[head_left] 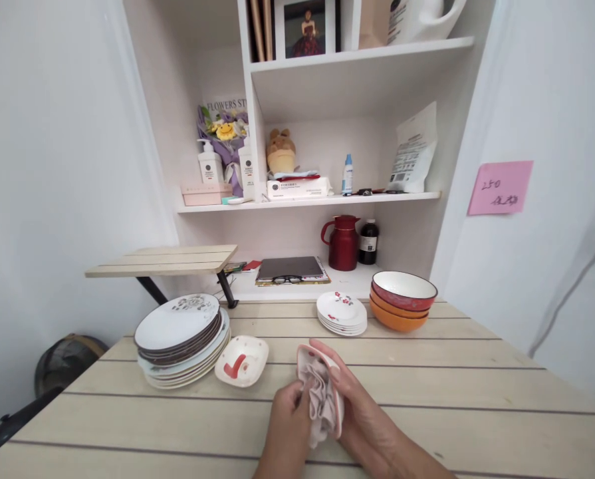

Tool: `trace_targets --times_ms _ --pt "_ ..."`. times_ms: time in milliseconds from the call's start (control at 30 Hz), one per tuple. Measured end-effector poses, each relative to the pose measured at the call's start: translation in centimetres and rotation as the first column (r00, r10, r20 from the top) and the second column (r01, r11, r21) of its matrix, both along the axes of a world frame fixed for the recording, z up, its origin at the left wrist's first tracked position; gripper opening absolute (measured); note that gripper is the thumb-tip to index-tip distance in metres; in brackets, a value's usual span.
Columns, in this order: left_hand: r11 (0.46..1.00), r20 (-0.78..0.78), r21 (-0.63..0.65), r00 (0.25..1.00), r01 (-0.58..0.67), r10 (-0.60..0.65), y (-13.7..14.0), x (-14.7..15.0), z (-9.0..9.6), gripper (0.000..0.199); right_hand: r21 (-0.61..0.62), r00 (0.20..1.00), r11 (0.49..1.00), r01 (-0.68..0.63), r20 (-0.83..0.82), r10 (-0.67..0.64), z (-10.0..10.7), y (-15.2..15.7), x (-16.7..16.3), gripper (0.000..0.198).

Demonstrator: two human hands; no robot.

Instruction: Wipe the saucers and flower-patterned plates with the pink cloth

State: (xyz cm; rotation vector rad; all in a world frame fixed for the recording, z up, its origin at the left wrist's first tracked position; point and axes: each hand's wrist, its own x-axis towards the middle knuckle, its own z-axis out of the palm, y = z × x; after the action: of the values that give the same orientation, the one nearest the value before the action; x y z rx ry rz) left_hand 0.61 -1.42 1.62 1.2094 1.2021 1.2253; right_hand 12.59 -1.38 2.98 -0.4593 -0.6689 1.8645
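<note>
My right hand (pixel 354 394) grips a small bowl (pixel 340 409) with a pinkish rim, tilted on its side above the front of the table. Fingers of that hand lie along the bowl's outer wall. Bunched in my left hand (pixel 290 411) is a pale, crumpled cloth (pixel 320 396), pressed against the inside of the bowl. The cloth covers most of the bowl's inner face. To the left, a squarish white dish (pixel 253 354) with a red mark inside rests on the wooden table (pixel 217 426), apart from both hands.
Stacked plates (pixel 177 326) stand at the left, under a small raised wooden shelf (pixel 162 261). Smaller flowered plates (pixel 341 307) and nested bowls (pixel 401 299) sit at the back right. Behind them are a red jug (pixel 343 245), a dark bottle (pixel 368 241) and a laptop (pixel 290 267) with glasses.
</note>
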Motion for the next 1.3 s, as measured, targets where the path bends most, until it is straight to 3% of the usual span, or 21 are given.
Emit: trace_targets --times_ms 200,333,467,567,633,733,933,1033,1167,1300 --pt "0.999 0.123 0.014 0.991 0.042 -0.043 -1.3 -0.9 2.0 0.056 -0.032 0.999 0.999 0.04 0.004 -0.04 0.0 0.3 -0.3 0.058" --pt "0.986 0.048 0.123 0.992 0.114 -0.121 -1.6 -1.0 2.0 0.059 0.012 0.999 1.0 0.01 0.036 -0.01 0.1 0.1 -0.3 0.058" --pt "0.953 -0.125 0.292 0.991 0.082 -0.047 -1.5 -0.5 1.6 0.035 0.045 0.996 0.998 -0.046 0.078 0.042 0.2 -0.1 -0.1 0.053" --pt "0.867 -0.322 0.495 0.94 0.066 0.113 -1.4 -0.5 1.6 0.033 -0.053 0.996 0.995 -0.087 0.03 0.088 0.1 0.0 -0.2 0.047" --pt "0.799 -0.457 0.586 0.869 0.133 0.19 -1.4 -0.7 1.7 0.044 -0.146 0.993 0.983 -0.114 -0.038 0.11 0.2 0.2 -0.3 0.043" --pt "0.715 -0.616 0.649 0.732 0.262 0.291 -1.3 -0.8 1.7 0.043 -0.253 0.98 0.949 -0.188 -0.115 0.163 0.5 0.7 -0.1 0.038" --pt "0.465 -0.619 0.785 0.562 0.409 0.549 -1.0 -0.7 1.9 0.029 -0.278 0.929 0.888 -0.366 -0.16 0.333 1.4 1.4 1.4 0.051" --pt "0.414 -0.636 0.766 0.49 0.491 0.597 -0.7 -1.2 2.3 0.019 -0.269 0.915 0.876 -0.401 -0.163 0.369 1.4 1.5 1.8 0.052" --pt "0.393 -0.581 0.809 0.499 0.437 0.642 -0.5 -1.6 2.4 0.007 -0.24 0.928 0.896 -0.373 -0.124 0.352 0.8 1.4 1.7 0.049" --pt "0.371 -0.552 0.828 0.489 0.42 0.675 -0.4 -1.6 2.3 0.008 -0.256 0.937 0.902 -0.348 -0.085 0.337 0.1 1.2 1.5 0.047"
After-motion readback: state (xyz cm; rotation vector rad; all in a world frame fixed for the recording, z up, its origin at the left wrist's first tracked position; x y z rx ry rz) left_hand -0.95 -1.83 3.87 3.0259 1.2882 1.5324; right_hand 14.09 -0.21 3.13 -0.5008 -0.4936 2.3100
